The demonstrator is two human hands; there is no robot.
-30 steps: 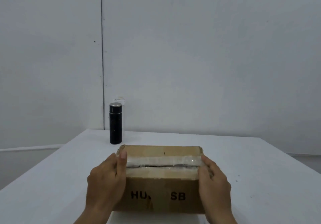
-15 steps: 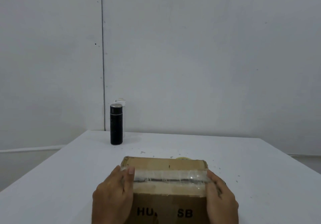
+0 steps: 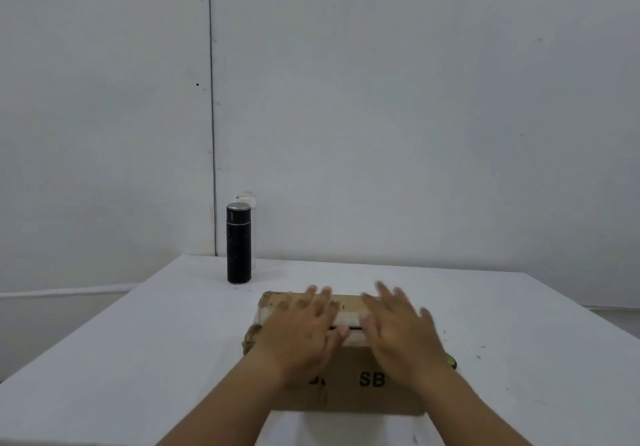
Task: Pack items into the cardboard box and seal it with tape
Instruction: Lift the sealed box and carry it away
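**Cardboard box under two flat hands**

Brown and closed, the cardboard box (image 3: pixel 346 390) sits on the white counter (image 3: pixel 138 341) near its front edge, right before the person. The letters "SB" show on its near face. A strip of clear tape (image 3: pixel 350 317) runs along the seam of the top flaps, seen between the hands and at the box's left end.

The left hand (image 3: pixel 301 328) lies over the left half of the top and the right hand (image 3: pixel 398 333) over the right half. Each grip is wide, fingers straight and spread, holding nothing. Both hands are blurred, so I cannot tell how firmly they press.

A black flask (image 3: pixel 238 243) with a silver cap stands upright at the counter's far edge, well apart from the box. A small dark green thing (image 3: pixel 452 362) peeks out at the box's right side, too hidden to tell.
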